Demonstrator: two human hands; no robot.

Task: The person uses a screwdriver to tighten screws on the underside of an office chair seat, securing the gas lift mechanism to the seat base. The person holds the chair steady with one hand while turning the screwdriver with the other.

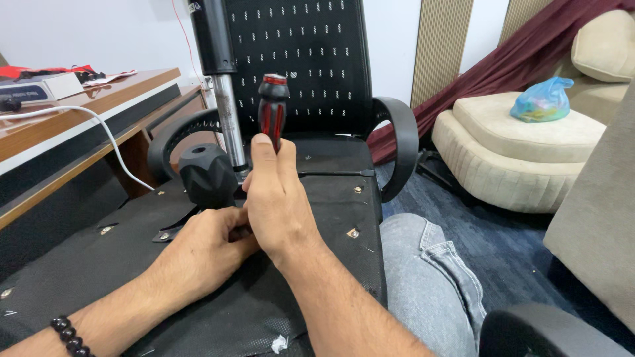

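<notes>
An overturned black office chair lies in front of me, its fabric-covered seat underside [324, 198] facing up. My right hand [274, 198] grips a screwdriver with a red and black handle [272, 109], held upright with its tip hidden behind my fingers. My left hand [202, 244] rests on the seat underside beside it, fingers curled at the base of the tool near a metal bracket [169, 233]. A black knob [207, 175] and the chrome gas cylinder [230, 122] stand just behind my hands.
A wooden desk [86, 109] with a white cable and papers stands at left. Curved black armrests [400, 142] flank the mesh backrest [297, 53]. A beige sofa [522, 142] with a blue plastic bag [542, 99] sits at right. My jeans-clad knee [426, 271] is beside the chair.
</notes>
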